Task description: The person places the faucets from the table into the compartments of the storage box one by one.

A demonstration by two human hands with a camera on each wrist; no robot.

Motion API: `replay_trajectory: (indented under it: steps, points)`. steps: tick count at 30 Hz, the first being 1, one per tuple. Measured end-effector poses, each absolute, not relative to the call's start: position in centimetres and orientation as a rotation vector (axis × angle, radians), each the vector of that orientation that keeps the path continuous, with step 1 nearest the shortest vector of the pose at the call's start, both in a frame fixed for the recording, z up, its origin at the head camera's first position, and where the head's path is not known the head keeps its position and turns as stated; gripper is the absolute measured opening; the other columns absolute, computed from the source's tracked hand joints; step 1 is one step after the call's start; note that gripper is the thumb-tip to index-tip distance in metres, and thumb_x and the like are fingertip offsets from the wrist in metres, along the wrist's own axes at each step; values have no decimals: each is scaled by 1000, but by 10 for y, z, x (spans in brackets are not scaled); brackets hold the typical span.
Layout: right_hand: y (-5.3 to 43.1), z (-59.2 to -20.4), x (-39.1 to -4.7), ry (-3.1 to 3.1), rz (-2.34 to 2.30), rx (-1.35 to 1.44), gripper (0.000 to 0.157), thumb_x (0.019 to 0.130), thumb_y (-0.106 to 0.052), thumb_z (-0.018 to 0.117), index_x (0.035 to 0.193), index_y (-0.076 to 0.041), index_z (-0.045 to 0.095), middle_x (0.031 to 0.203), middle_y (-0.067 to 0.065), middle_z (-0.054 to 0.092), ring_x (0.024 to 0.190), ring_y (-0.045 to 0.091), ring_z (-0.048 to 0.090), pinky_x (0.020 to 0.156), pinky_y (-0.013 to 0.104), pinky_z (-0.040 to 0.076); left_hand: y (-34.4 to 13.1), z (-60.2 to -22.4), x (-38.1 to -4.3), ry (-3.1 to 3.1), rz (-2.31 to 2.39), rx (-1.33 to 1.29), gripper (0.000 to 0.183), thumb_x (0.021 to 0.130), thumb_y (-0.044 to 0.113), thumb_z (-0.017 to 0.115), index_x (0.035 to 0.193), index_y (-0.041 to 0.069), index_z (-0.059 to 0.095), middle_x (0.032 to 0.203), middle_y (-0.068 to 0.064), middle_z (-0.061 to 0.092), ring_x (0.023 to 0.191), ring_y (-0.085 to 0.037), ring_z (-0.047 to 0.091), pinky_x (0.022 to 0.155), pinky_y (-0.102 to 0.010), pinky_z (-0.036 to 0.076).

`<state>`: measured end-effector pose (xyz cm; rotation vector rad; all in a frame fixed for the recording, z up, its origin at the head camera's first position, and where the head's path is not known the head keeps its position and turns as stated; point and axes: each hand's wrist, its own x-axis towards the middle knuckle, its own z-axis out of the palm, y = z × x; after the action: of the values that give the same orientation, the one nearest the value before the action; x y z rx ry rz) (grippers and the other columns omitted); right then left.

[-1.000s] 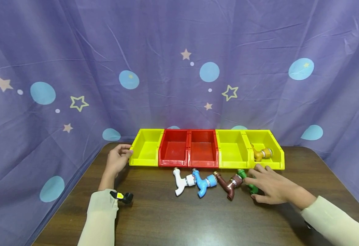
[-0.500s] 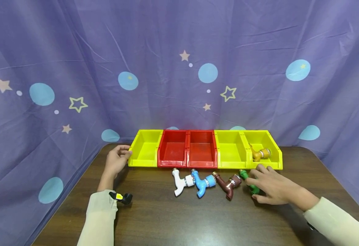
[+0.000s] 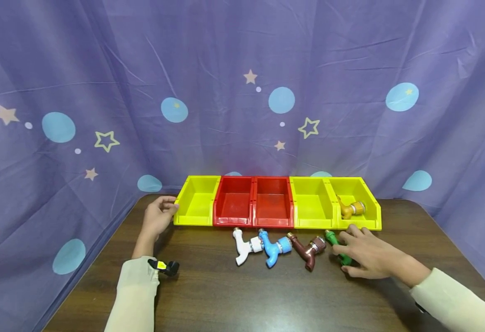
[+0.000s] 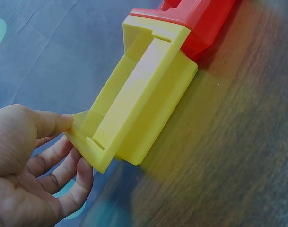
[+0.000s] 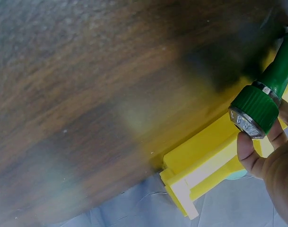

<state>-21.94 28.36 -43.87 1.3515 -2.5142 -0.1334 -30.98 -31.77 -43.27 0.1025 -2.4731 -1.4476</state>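
Observation:
My left hand point(image 3: 158, 217) pinches the side wall of the leftmost yellow bin point(image 3: 193, 221); the left wrist view shows the thumb at the rim of this yellow bin point(image 4: 170, 97) and the other fingers bent against its outside. On the right, my right hand point(image 3: 371, 254) holds a green tap point(image 3: 332, 238) low over the table, partly hiding it. In the right wrist view, fingers lie around the knob end of the green tap point(image 5: 255, 109). Left of it lie a brown tap point(image 3: 307, 251), a blue tap point(image 3: 272, 249) and a white tap point(image 3: 242, 246).
Two red bins point(image 3: 234, 220) and further yellow bins point(image 3: 315, 222) form one row along the back of the wooden table point(image 3: 242, 299). An orange-yellow tap point(image 3: 350, 210) lies in the rightmost bin. A purple curtain point(image 3: 226, 92) hangs behind.
The green tap has shifted slightly to the right with my right hand, widening its gap from the brown tap. My left hand stays at the bin.

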Motion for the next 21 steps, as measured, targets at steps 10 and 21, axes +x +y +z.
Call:
replay_trajectory:
  steps: [10, 21]
  points:
    - [285, -436, -217, -2502, -153, 1353, 35, 86, -46, 76, 114, -33, 61, 112, -5, 56, 95, 18, 42, 70, 35, 35, -318, -431, -310, -2481, -1427, 108, 32, 100, 16, 68, 128, 2, 63, 109, -15, 68, 89, -17, 64, 69, -23, 56]
    - [280, -423, -218, -2455, -171, 1346, 37, 83, -46, 79, 112, -30, 63, 107, -5, 55, 94, 17, 41, 68, 33, 33, -320, -434, -312, -2476, -1436, 102, 32, 99, 16, 68, 128, 3, 63, 110, -16, 68, 90, -18, 64, 69, -23, 56]
